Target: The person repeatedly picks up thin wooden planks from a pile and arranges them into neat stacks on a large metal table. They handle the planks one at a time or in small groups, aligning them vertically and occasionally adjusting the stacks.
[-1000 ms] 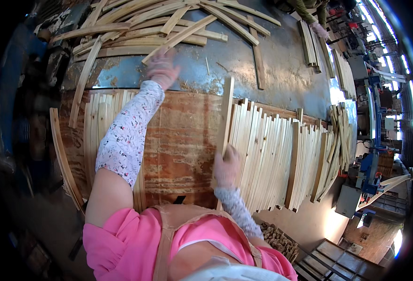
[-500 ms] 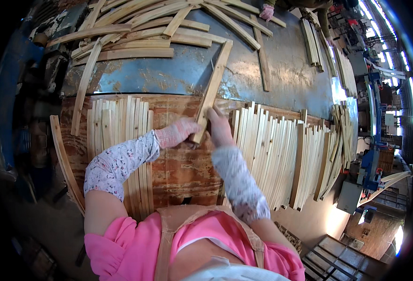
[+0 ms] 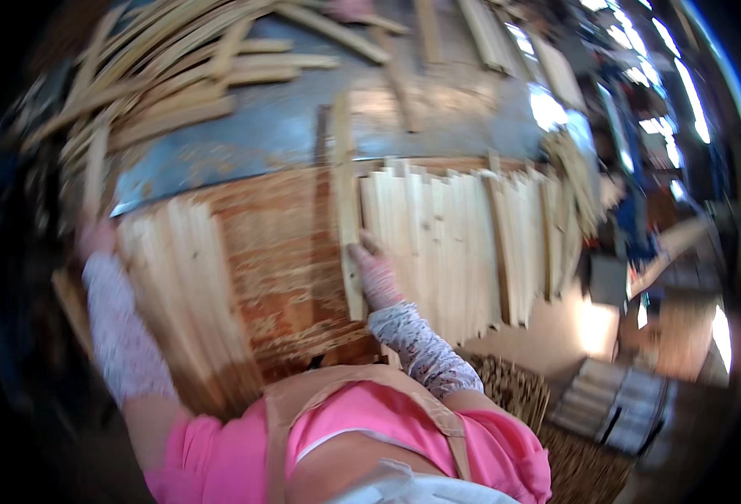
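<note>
My right hand (image 3: 379, 277), in a pinkish knit glove, grips a pale wooden strip (image 3: 344, 202) near its lower end. That strip stretches away from me along the left edge of a row of similar strips (image 3: 438, 244). Far out to the left, my left hand (image 3: 96, 238) is at the near end of another wooden strip (image 3: 97, 172), which hangs over the edge of the pile. Motion smears its fingers, so its grip cannot be made out. Another group of strips (image 3: 181, 286) lies between my hands, nearer the left arm.
Brown-stained board (image 3: 274, 244) shows between the two groups of strips. Beyond it is a metal tabletop (image 3: 303, 126) with a loose pile of strips (image 3: 177, 76) at the back left. At the lower right stand stacked wood ends (image 3: 513, 391).
My left hand has left the strip that both hands held and swung to the far left. My right hand has brought that strip down beside the right row. The whole view has shifted.
</note>
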Motion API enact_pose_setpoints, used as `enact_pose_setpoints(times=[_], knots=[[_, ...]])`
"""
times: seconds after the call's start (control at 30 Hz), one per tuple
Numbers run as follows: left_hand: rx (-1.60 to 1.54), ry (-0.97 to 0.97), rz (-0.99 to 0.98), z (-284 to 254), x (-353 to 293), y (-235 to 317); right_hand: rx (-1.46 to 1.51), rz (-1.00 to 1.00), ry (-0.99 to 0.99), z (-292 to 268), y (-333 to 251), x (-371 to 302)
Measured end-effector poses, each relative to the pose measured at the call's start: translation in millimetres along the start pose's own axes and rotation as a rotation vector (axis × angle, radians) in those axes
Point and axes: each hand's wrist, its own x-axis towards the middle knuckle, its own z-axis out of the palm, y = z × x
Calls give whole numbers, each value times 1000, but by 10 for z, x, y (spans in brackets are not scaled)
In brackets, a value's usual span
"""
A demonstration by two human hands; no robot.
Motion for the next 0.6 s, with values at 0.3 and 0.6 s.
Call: enact_pose_setpoints(times=[0.3,0.6], knots=[[-312,112,165,665,35,-1099,-2096,151,581,-4515,-1438,280],[-1796,-530,-274,-702,-1557,814,-518,-408,89,-2698,-796,1003]])
